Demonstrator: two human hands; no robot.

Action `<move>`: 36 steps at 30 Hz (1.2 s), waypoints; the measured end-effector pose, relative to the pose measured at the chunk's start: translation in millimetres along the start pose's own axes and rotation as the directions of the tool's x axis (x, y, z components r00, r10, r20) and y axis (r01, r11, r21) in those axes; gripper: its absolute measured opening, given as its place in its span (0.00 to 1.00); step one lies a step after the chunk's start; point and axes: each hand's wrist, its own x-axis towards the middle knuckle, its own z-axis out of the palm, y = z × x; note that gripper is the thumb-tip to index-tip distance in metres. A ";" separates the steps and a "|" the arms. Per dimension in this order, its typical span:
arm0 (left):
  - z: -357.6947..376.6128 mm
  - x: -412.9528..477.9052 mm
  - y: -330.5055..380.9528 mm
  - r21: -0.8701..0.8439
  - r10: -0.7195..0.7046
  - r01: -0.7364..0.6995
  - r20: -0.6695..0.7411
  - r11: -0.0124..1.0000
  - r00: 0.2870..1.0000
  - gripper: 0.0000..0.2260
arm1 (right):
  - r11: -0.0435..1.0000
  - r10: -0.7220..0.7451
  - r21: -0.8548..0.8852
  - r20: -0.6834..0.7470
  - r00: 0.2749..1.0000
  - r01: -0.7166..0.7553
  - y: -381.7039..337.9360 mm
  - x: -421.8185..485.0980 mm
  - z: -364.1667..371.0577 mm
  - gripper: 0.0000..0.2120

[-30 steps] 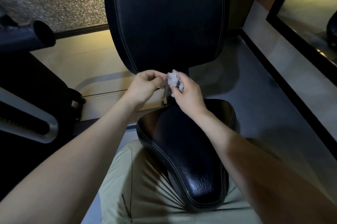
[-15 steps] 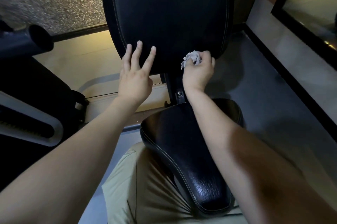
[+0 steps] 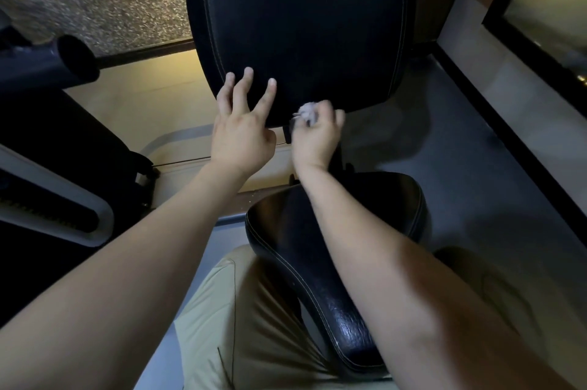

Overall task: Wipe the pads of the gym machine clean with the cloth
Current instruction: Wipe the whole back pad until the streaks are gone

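Head view | left hand [image 3: 240,138] fingers spread on black back pad [image 3: 301,21] | right hand [image 3: 317,138] pinching crumpled cloth [image 3: 306,112] at pad's lower edge

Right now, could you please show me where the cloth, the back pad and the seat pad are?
cloth [image 3: 306,112]: head view, middle of the crumpled white wad.
back pad [image 3: 301,24]: head view, centre of its black front face.
seat pad [image 3: 295,237]: head view, bare rear part of its top surface.

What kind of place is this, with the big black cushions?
Most likely a gym. The upright black back pad and the seat pad below it look like an exercise machine's, and a tubular machine arm shows at left.
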 end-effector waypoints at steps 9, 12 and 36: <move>-13.7 15.3 -4.5 -0.103 0.024 -0.036 -0.118 0.994 0.993 0.35 | 0.991 0.113 0.088 -0.129 0.985 -0.102 20.9 35.5 -31.4 0.05; -10.0 13.0 -2.2 -0.102 0.017 -0.027 -0.100 0.994 0.995 0.34 | 0.989 0.114 0.098 -0.065 0.991 -0.107 13.8 19.3 -20.0 0.05; -20.1 19.0 22.2 -0.102 -0.029 0.006 -0.224 0.995 0.974 0.30 | 0.854 -0.498 -0.186 -0.015 0.867 0.487 -56.0 143.6 -94.5 0.11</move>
